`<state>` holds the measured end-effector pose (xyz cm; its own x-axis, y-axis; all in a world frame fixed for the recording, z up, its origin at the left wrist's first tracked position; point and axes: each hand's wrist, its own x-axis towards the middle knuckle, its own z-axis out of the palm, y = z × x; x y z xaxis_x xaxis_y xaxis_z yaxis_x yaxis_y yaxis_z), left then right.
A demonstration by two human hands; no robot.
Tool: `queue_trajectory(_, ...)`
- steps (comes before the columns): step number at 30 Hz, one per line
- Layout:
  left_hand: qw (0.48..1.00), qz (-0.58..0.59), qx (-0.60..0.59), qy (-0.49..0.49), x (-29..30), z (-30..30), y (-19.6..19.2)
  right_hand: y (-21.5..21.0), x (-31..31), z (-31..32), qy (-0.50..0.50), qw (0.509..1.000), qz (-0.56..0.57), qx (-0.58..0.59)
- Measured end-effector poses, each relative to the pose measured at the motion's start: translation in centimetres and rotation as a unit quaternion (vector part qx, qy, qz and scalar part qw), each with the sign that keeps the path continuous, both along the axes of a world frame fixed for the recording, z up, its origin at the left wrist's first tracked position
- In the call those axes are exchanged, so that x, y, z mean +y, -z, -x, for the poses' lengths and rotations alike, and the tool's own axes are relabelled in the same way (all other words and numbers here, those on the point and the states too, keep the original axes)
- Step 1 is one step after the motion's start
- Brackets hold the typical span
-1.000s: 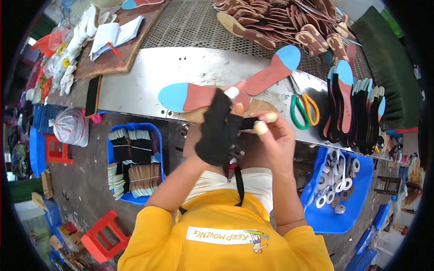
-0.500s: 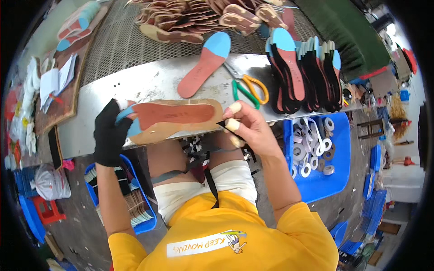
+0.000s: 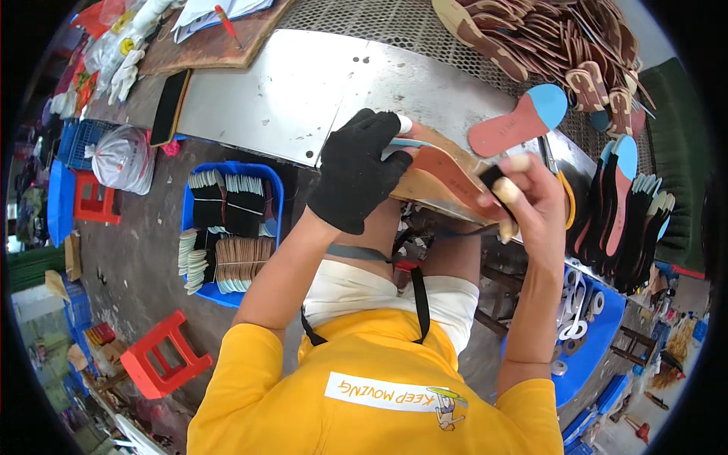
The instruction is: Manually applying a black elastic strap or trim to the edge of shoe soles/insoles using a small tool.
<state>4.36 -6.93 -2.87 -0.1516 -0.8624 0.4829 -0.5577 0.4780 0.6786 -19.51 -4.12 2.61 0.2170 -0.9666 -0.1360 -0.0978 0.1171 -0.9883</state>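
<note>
The left hand (image 3: 356,178), in a black glove, has its fingers wrapped over one end of a reddish-brown insole (image 3: 447,176) with a pale blue tip, lying on a tan board over the metal bench (image 3: 288,91) edge. The right hand (image 3: 531,201) (bare) pinches a small dark piece (image 3: 494,179) at its other end. Beyond lies one loose pink insole (image 3: 519,121) with a blue heel.

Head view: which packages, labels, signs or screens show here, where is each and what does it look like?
Phone: dark flat slab, screen blank, lying at the left end of the metal bench.
Plastic bag: clear, knotted, bulging, on the floor left of the blue crate.
Shirt label: white strip with print and a small cartoon, on the yellow shirt's chest.
Papers: white sheets on the brown board, top edge.
</note>
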Motion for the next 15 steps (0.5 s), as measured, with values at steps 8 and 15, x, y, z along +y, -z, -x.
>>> queue_trajectory(8,1.0,-0.007,0.014,0.026,-0.4,-1.3,0.4,0.3,-3.3,-5.0,-0.012,0.969,0.166,0.182)
queue_trajectory(15,0.998,-0.01,0.024,0.05,-0.5,-1.3,0.2,2.9,-4.3,-5.4,0.007,0.959,0.213,0.188)
